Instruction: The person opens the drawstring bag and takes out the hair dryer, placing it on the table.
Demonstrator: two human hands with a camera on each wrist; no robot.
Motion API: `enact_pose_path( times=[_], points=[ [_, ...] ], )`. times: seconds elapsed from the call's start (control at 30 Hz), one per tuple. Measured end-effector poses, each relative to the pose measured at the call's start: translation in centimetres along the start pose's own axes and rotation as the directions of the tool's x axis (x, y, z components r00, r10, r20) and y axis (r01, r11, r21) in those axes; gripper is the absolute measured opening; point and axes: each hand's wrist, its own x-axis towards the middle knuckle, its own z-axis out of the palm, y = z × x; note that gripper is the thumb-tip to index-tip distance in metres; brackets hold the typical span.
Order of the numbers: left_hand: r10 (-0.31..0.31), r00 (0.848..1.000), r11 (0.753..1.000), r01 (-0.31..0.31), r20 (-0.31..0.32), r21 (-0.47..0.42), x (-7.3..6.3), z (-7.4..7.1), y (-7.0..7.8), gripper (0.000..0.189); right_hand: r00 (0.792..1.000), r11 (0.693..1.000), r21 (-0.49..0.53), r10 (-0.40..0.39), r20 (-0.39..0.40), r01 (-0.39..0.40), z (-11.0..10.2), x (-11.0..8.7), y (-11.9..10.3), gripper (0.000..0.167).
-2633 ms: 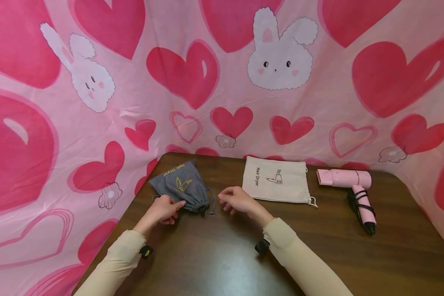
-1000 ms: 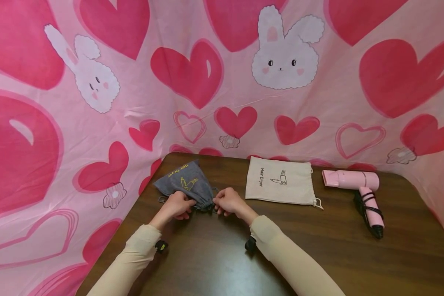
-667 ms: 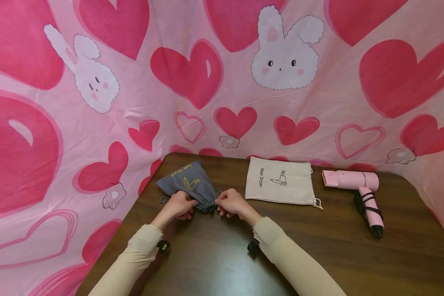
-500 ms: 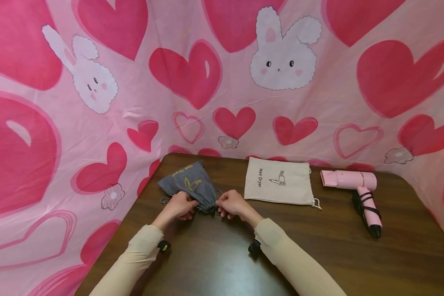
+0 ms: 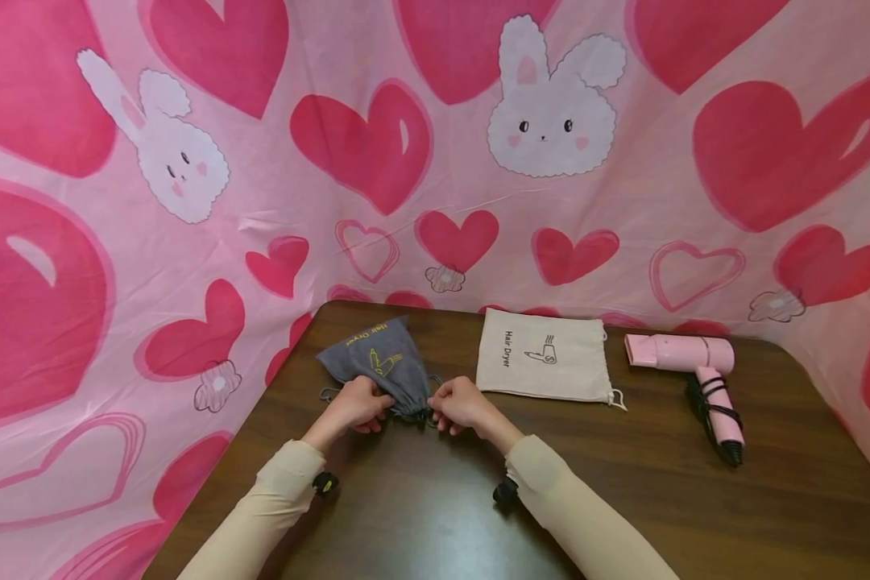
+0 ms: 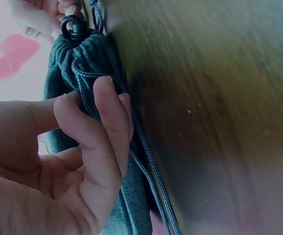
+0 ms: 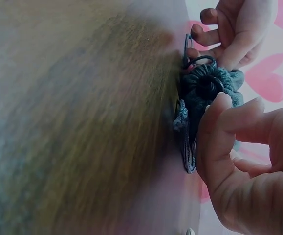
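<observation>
A grey drawstring bag [image 5: 399, 374] with yellow "Hair Dryer" lettering and a dryer drawing lies at the table's left back, gathered mouth toward me. My left hand [image 5: 357, 403] pinches the cloth at the left of the neck. At the right of the mouth, my right hand [image 5: 464, 404] pinches the bag's edge between thumb and index finger. A black plastic hook [image 6: 74, 32] sticks out of the gathered mouth in the left wrist view. Grey cords [image 6: 153, 171] trail along the bag's side there. The bag's inside is hidden.
A cream drawstring bag [image 5: 525, 370] with black "Hair Dryer" print lies flat at the table's back middle. To its right is a pink hair dryer [image 5: 685, 354], its black cord wrapped round the handle. Pink heart-patterned cloth [image 5: 319, 185] hangs behind the brown table [image 5: 420, 499].
My right hand has come in to the bag's mouth, and my left hand has closed on its neck. The grey bag has shifted slightly right with both hands.
</observation>
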Motion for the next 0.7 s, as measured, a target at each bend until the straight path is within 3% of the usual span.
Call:
enact_pose_path(
  times=[0.7],
  points=[
    [0.024,0.999,0.999,-0.025,0.037,0.028,0.1,1.7,2.1,0.025,1.000,1.000,-0.009,-0.020,-0.021,0.020,-1.7,-1.7,1.1,0.019]
  ],
)
